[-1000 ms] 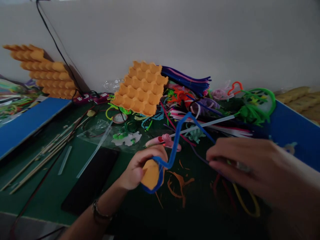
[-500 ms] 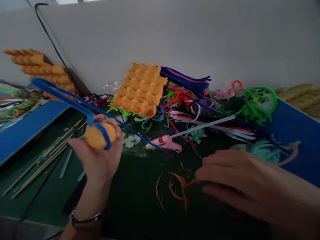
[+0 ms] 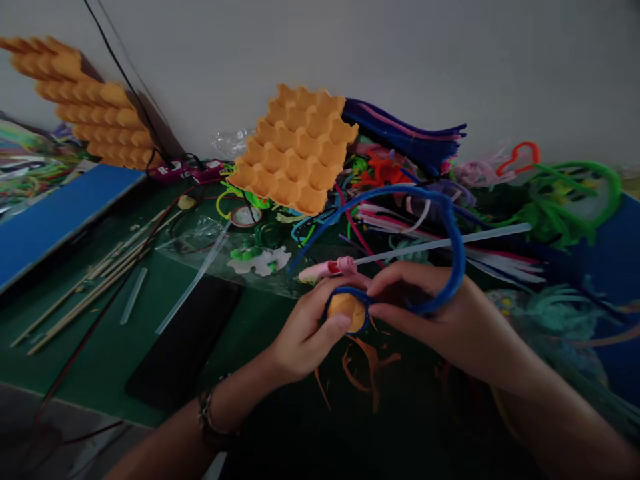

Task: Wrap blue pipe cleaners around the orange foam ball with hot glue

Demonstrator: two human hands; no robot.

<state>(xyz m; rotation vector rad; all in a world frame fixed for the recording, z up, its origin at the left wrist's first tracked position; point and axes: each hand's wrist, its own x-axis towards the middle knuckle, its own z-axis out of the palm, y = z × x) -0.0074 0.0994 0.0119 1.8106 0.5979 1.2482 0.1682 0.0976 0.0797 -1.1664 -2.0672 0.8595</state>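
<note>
My left hand [image 3: 313, 333] is closed on a small orange cup [image 3: 345, 312], the same colour and texture as the egg tray, with its thumb over the cup's face. A fuzzy blue pipe cleaner [image 3: 453, 233] circles the cup's rim, and its free length arches up to the right. My right hand [image 3: 425, 307] pinches this pipe cleaner between thumb and finger at the cup's right side. Just behind my hands lies a pink glue gun [image 3: 333, 268] with a long glue stick [image 3: 450, 241] in its back. Torn orange scraps [image 3: 370, 373] lie below the cup.
An orange egg tray [image 3: 300, 147] leans at the back, near bundled pipe cleaners [image 3: 410, 130]. To the left are wooden sticks [image 3: 95, 293], clear glue sticks [image 3: 195, 277], a black flat object [image 3: 185, 343] and a dark cable [image 3: 95, 320]. Another egg tray [image 3: 95, 107] leans against the wall.
My left hand has brought the orange cup right and down, in front of the glue gun. My right hand has come left off the table to pinch the blue pipe cleaner. The view has shifted.
</note>
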